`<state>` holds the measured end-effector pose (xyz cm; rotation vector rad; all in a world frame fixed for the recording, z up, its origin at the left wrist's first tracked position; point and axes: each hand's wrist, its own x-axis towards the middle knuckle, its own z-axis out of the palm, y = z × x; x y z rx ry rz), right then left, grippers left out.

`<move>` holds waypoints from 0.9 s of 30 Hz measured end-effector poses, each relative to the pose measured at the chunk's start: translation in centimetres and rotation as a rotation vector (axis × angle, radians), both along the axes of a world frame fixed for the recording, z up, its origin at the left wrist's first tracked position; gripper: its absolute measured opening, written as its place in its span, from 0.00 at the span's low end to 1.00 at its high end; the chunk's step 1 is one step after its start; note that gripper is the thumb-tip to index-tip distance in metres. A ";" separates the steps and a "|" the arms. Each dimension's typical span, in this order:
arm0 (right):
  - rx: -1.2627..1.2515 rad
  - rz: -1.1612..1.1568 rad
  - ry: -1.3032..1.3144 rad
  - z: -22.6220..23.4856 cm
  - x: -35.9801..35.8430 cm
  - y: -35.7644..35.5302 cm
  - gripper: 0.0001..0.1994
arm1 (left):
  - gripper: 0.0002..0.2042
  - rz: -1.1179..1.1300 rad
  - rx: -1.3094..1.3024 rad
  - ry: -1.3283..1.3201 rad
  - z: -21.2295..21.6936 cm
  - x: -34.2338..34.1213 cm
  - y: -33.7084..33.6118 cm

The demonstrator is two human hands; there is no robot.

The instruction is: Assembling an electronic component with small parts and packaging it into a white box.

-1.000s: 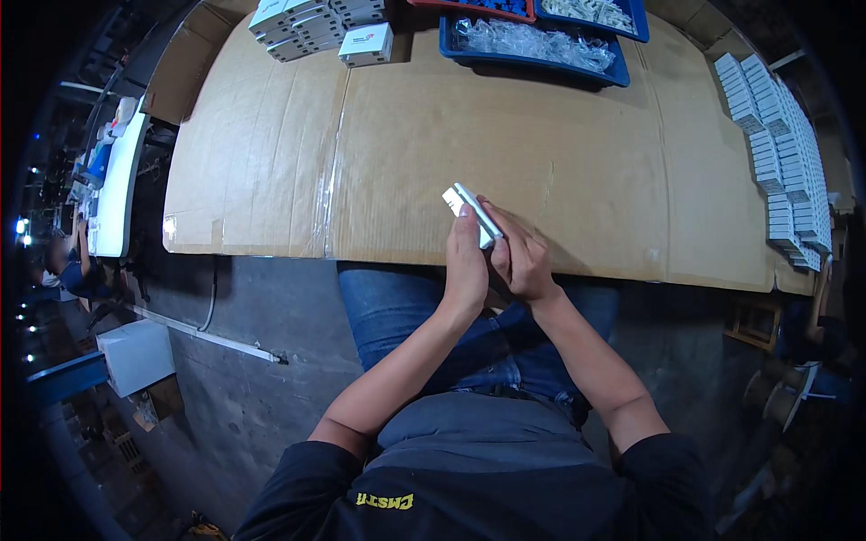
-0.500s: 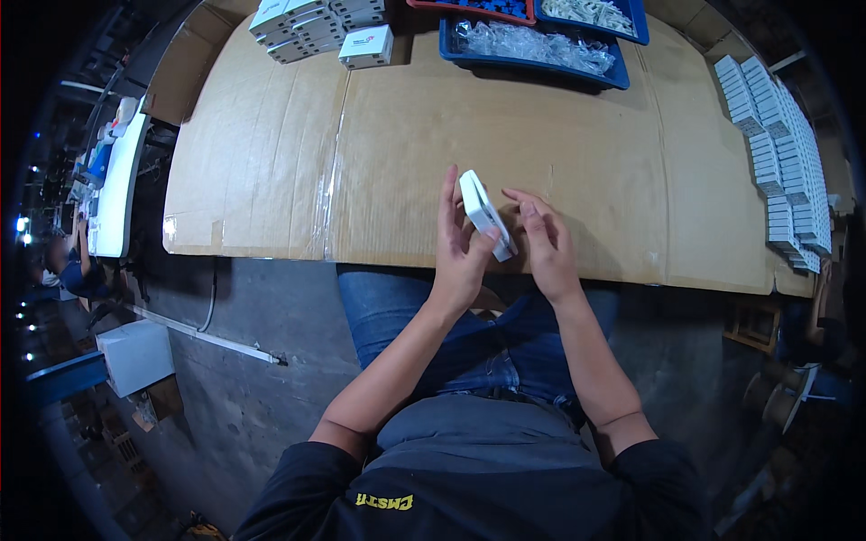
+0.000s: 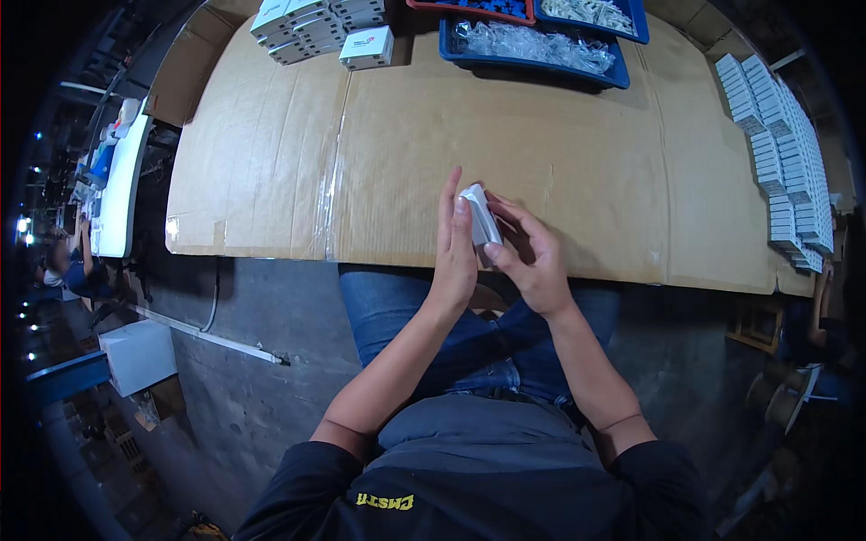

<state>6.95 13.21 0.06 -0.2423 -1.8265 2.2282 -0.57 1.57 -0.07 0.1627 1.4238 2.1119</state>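
Note:
Between my two hands, above the table's near edge, a small white box-shaped plastic case [image 3: 483, 219] stands tilted on its edge. My left hand [image 3: 458, 243] presses its left side with the thumb, the index finger stretched up beside it. Around the right side, my right hand [image 3: 534, 263] grips the case with the thumb near its lower end and the fingers behind it. The fingers hide part of the case, and its inside cannot be seen.
Stacked white boxes [image 3: 298, 36] stand at the far left, with a single white box [image 3: 366, 49] beside them. Blue trays [image 3: 541, 74] hold clear plastic pieces and pale parts; a red tray [image 3: 474, 7] holds blue parts. Many white units [image 3: 783, 153] are piled right. Cardboard [image 3: 406, 135] covers the table.
My right hand has moved left and closed on the case, where it was apart before. The case has turned more upright, and my left thumb has moved up along it.

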 end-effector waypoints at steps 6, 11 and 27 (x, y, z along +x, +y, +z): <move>0.056 -0.048 -0.107 -0.3 0.4 -2.3 0.26 | 0.34 0.112 -0.102 0.319 -0.2 0.1 0.2; 0.119 -0.049 -0.032 -0.9 0.6 -3.3 0.26 | 0.37 0.106 -0.045 0.346 -0.1 0.1 0.2; 0.559 -0.098 0.083 -0.1 1.9 -3.4 0.25 | 0.42 0.143 0.032 0.519 -0.7 0.8 -0.3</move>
